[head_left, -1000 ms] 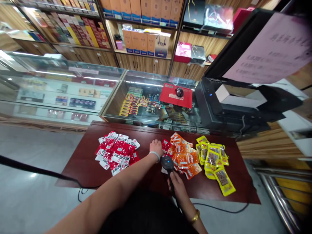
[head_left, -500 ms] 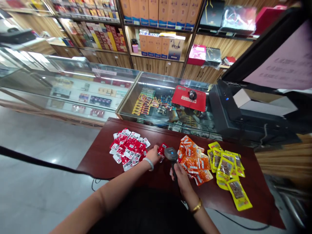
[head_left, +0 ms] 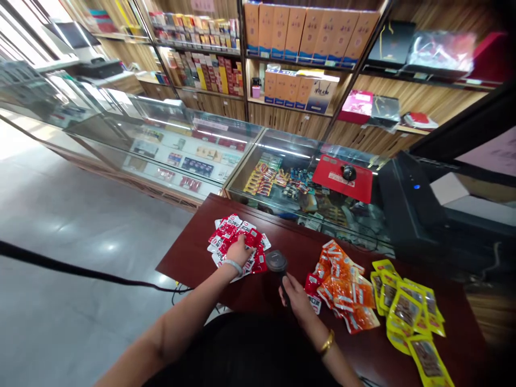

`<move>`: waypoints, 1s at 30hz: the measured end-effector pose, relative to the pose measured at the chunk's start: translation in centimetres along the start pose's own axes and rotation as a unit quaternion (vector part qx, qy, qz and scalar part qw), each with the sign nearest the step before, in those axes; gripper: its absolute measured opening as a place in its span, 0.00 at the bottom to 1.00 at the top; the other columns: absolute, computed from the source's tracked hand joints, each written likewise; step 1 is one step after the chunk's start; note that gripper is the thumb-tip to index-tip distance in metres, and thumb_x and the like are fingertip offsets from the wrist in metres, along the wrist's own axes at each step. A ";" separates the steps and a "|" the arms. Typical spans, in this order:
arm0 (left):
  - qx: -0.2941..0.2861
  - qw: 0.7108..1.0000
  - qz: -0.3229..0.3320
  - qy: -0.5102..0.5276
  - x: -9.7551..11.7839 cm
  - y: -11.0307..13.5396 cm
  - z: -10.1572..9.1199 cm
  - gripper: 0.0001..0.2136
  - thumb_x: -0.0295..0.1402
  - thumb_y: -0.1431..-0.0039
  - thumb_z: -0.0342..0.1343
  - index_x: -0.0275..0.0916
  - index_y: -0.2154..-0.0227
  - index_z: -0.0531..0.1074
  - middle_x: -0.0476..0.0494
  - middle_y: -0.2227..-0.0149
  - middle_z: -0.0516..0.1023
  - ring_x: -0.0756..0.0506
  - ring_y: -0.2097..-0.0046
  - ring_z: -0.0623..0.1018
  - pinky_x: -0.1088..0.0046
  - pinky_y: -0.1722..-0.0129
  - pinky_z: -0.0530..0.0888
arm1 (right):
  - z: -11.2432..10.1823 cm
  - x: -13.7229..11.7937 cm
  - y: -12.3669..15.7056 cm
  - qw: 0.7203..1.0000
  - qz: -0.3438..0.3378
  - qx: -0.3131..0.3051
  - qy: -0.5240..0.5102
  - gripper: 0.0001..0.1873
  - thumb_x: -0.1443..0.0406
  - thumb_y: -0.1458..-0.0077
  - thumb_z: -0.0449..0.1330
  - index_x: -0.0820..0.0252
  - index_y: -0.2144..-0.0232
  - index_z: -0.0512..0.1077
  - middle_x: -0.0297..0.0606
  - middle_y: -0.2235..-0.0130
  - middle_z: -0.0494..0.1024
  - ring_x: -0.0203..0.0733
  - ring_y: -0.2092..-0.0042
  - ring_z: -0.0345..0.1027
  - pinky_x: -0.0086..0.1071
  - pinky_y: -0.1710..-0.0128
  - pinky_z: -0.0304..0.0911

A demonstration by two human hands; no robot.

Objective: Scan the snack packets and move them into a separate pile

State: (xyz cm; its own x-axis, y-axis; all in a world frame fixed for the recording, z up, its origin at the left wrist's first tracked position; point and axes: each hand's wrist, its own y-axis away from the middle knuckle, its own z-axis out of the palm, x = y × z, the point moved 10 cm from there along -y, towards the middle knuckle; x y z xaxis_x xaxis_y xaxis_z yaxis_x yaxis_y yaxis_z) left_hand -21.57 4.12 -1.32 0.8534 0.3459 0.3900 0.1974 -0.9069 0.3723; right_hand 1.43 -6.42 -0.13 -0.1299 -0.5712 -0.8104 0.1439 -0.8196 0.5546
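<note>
My left hand [head_left: 239, 251] rests on a pile of small red-and-white snack packets [head_left: 226, 230], thumb and fingers apart over them. Part of the packets under the palm is hidden. Gripped by its handle in my right hand [head_left: 296, 295] is a black barcode scanner [head_left: 277, 261], its head just right of that pile. Right of the scanner, a single red-and-white packet [head_left: 313, 284] lies against the left edge of a heap of orange packets [head_left: 342, 282]. Farther right are several yellow packets [head_left: 405, 309] with clear windows.
The packets lie on a dark red-brown table [head_left: 181, 252]. A glass display case [head_left: 237, 183] runs behind it, with a red mat [head_left: 342, 180] and a black mouse [head_left: 349, 172] on top. At right stands a black machine [head_left: 407, 199] with a screen. Boxed goods fill the back shelves.
My left hand has moved left from the scanner to the red pile. The red packet it held now lies beside the orange heap. The view has turned slightly left.
</note>
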 end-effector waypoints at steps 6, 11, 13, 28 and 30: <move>0.049 0.998 -0.012 -0.046 -2.9 -2.4 -3.3 0.23 0.45 0.44 0.52 0.37 0.49 0.62 0.35 0.57 0.76 0.39 0.54 0.76 0.67 0.58 0.68 | 0.0 0.1 0.4 1.000 -0.002 0.019 -0.006 0.36 0.40 0.56 0.60 0.61 0.54 0.67 0.25 0.83 0.66 0.32 0.84 0.56 0.26 0.83 0.51; 0.136 0.988 -0.009 -0.071 -3.1 -2.4 -4.7 0.24 0.45 0.47 0.54 0.39 0.49 0.63 0.35 0.50 0.71 0.36 0.46 0.69 0.62 0.48 0.64 | -1.1 0.3 0.8 0.999 -0.011 0.042 -0.014 0.36 0.40 0.56 0.59 0.60 0.55 0.68 0.25 0.82 0.65 0.31 0.83 0.55 0.26 0.83 0.52; 0.163 0.984 -0.015 -0.075 -2.6 -1.9 -5.3 0.26 0.46 0.48 0.55 0.40 0.48 0.62 0.35 0.47 0.67 0.35 0.45 0.67 0.60 0.47 0.62 | -1.7 0.4 0.9 0.998 -0.016 0.049 -0.019 0.35 0.40 0.55 0.59 0.60 0.55 0.68 0.25 0.81 0.65 0.31 0.83 0.55 0.25 0.82 0.52; 0.046 0.978 0.192 -0.064 14.5 3.1 3.9 0.23 0.38 0.47 0.55 0.43 0.47 0.64 0.40 0.43 0.63 0.38 0.43 0.63 0.62 0.45 0.60 | -7.7 3.4 5.0 0.990 0.016 0.113 -0.084 0.33 0.41 0.58 0.61 0.59 0.58 0.69 0.24 0.82 0.65 0.31 0.83 0.55 0.24 0.83 0.51; -0.027 0.971 0.226 -0.070 16.6 4.1 7.3 0.20 0.37 0.47 0.56 0.44 0.50 0.67 0.41 0.46 0.66 0.40 0.45 0.65 0.63 0.46 0.61 | -9.0 4.0 5.6 0.988 0.021 0.122 -0.094 0.34 0.41 0.58 0.61 0.59 0.57 0.69 0.24 0.82 0.64 0.30 0.83 0.54 0.24 0.83 0.50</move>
State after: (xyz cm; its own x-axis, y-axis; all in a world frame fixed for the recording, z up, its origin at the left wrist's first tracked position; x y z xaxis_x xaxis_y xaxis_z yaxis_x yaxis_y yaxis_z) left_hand -3.06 4.43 0.51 0.9051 -0.1250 0.4063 -0.2354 -0.9432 0.2343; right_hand 10.54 -12.90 -1.91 -0.3125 -0.5846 -0.7487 -0.0851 -0.7678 0.6350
